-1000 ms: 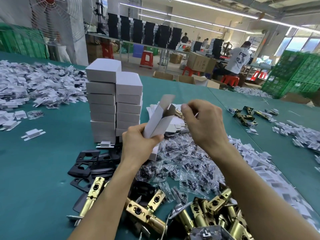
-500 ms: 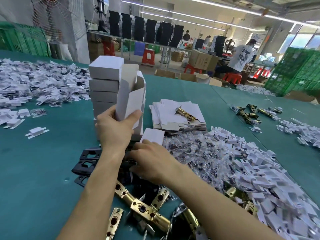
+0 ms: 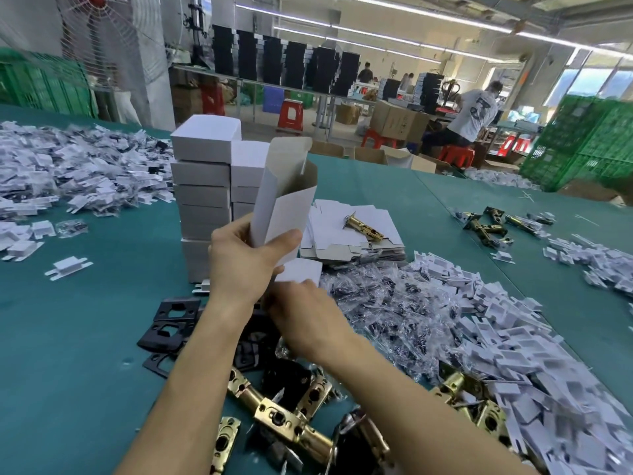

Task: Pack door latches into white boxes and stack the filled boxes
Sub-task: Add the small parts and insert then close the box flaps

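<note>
head view: the left hand (image 3: 245, 265) curls its fingers round an open white box (image 3: 286, 200), held upright over the table (image 3: 68, 337). the right hand (image 3: 305, 317) sits just below them, blurred; whether its fingers grip anything cannot be told. stacked boxes (image 3: 202, 173) stand just behind the fingers, brass latches (image 3: 284, 418) below the wrists.

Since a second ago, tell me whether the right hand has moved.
Yes. The right hand dropped from mid-height of the stacked white boxes to below their base, near the black plates.
</note>
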Tool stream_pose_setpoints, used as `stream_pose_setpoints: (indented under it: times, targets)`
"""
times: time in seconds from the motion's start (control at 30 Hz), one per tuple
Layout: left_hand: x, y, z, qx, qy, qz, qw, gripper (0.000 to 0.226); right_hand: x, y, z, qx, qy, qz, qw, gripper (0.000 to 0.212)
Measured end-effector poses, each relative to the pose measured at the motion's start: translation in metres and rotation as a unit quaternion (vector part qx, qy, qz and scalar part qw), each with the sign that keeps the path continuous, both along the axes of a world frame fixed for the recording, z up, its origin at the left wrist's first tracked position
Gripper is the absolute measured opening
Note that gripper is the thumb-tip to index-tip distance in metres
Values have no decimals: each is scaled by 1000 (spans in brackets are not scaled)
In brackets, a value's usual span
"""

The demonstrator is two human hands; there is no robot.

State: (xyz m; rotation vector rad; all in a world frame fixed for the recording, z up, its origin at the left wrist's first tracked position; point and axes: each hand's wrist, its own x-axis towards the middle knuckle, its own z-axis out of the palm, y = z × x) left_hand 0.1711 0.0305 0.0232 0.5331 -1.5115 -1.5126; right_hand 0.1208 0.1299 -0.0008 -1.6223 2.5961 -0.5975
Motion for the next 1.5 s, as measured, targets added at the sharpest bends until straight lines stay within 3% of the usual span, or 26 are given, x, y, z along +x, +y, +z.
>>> stream_pose_setpoints:
  times: [0.07, 0.23, 0.37, 0.47, 0.63, 0.77, 0.93, 1.07, 1.13, 1.23, 1.37, 1.5]
  targets:
    - [0, 2, 2, -12, 9, -6, 1000, 26, -12, 10, 13, -27, -78, -22, 996, 28]
    - [-2, 8, 3, -21, 16, -7, 1000, 26, -17, 29, 11, 102, -36, 44, 993, 28]
    - [-2, 8, 2, -22, 13, -3, 1000, 27, -3, 25, 1, 114, -36, 127, 985, 38]
    - [-3, 7, 0, -19, 5, -3, 1000, 26, 3, 19, -7, 139, 39, 136, 980, 48]
    - [-2, 8, -1, -24, -7, 0, 1000, 26, 13, 10, -14, 135, 124, 125, 975, 36]
    - [-2, 7, -1, -15, -9, -4, 1000, 26, 7, 6, -11, 133, 40, 84, 987, 24]
    - [-1, 5, 0, -8, 7, -3, 1000, 27, -17, 23, 10, 23, -109, 7, 994, 21]
    - [1, 7, -1, -32, 23, -41, 998, 30, -49, 57, 39, -109, -191, -81, 972, 22]
    - [-1, 9, -3, -52, 12, -72, 996, 30, -61, 73, 60, -220, -174, -106, 954, 23]
    - [-6, 13, -9, -81, -25, -106, 991, 33, -64, 92, 88, -369, -139, -55, 917, 27]
    - [-8, 16, -11, -62, -33, -120, 990, 36, -56, 99, 102, -407, 30, 14, 913, 25]
    - [-8, 14, -13, -58, -36, -118, 991, 37, -50, 92, 107, -463, 84, 25, 882, 21]
